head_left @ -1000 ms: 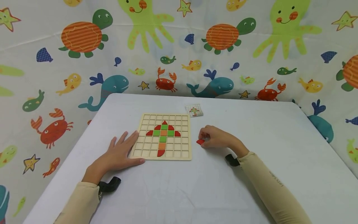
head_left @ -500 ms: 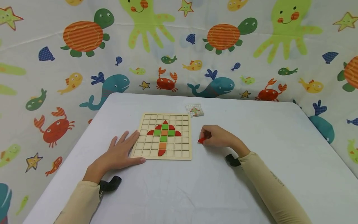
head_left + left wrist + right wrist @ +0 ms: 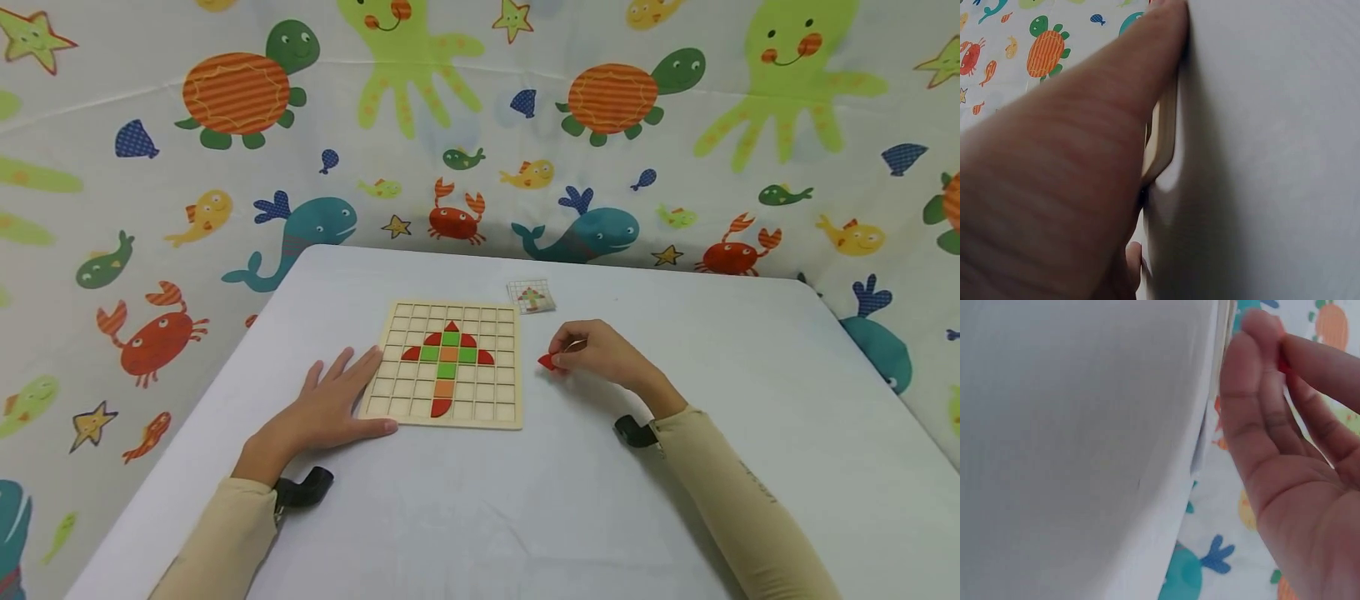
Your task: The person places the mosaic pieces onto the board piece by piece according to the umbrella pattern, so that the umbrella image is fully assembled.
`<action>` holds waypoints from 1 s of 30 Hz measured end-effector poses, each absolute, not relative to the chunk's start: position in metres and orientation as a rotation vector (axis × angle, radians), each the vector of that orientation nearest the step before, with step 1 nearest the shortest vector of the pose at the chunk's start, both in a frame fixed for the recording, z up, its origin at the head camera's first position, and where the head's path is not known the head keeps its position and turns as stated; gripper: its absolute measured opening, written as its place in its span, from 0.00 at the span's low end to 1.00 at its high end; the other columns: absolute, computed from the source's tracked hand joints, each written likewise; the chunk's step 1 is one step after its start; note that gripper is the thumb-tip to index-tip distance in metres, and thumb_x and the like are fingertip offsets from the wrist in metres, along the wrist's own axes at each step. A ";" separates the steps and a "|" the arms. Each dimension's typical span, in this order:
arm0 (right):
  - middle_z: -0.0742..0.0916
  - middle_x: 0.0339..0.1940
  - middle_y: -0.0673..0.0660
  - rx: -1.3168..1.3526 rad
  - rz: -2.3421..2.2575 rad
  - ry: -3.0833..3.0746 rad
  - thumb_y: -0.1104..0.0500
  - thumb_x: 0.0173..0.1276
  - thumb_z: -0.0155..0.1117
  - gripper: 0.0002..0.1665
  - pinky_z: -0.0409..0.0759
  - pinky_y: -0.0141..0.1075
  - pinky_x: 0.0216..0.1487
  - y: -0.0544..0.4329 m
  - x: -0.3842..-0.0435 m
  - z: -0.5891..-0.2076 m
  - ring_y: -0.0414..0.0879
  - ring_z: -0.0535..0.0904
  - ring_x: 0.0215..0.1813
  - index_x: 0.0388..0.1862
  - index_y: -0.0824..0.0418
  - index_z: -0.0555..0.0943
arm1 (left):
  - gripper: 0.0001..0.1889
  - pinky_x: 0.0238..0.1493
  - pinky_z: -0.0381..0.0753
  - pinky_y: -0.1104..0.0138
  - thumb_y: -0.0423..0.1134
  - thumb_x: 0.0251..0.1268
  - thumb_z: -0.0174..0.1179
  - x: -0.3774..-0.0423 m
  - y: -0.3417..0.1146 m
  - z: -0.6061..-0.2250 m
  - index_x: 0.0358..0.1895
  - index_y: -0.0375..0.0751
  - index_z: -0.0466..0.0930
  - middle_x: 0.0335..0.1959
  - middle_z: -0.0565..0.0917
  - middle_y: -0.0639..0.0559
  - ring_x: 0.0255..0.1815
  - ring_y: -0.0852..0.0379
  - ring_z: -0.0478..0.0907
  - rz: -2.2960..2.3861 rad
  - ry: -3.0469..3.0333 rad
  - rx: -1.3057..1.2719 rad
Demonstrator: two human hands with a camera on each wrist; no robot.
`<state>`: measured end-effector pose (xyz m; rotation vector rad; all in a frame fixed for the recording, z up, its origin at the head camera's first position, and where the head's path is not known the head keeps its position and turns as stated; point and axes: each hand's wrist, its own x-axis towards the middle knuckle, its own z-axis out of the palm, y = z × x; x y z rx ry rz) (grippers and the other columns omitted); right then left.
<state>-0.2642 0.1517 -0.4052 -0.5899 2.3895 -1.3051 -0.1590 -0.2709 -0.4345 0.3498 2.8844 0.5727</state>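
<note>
Between the thumb and fingers of my right hand is a small red piece, pinched just right of the board. Its exact shape is partly hidden; in the right wrist view only a bit of the red piece shows. A square wooden grid board lies flat, bearing red, green and orange pieces set in an arrow-like pattern with a red triangle on top. My left hand rests with spread fingers at the board's left edge, its thumb by the near left corner. The left wrist view shows the board's edge beside that hand.
A small pattern card lies behind the board's far right corner, printed with a similar coloured figure. White cloth covers the table. A sea-animal curtain hangs behind. Dark wrist cameras sit below both wrists.
My right hand has moved a little away from me with the red piece, and the piece has turned in the fingers. My left hand keeps its place on the board. The head view has shifted slightly.
</note>
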 end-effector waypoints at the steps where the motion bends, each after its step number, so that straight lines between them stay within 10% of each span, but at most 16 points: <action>1: 0.88 0.42 0.59 -0.587 -1.320 2.381 0.65 0.75 0.69 0.04 0.85 0.37 0.49 0.149 -0.263 -0.404 0.53 0.86 0.43 0.45 0.66 0.86 | 0.64 0.78 0.29 0.31 0.74 0.58 0.68 -0.160 -0.271 -0.435 0.88 0.39 0.51 0.88 0.53 0.38 0.87 0.31 0.37 0.569 2.883 0.348; 30: 0.87 0.38 0.50 -1.259 -1.016 2.229 0.70 0.75 0.67 0.06 0.83 0.33 0.49 0.010 -0.250 -0.372 0.44 0.82 0.41 0.44 0.62 0.88 | 0.64 0.79 0.29 0.32 0.76 0.59 0.67 -0.158 -0.276 -0.440 0.88 0.40 0.50 0.88 0.52 0.40 0.87 0.32 0.36 0.575 2.878 0.346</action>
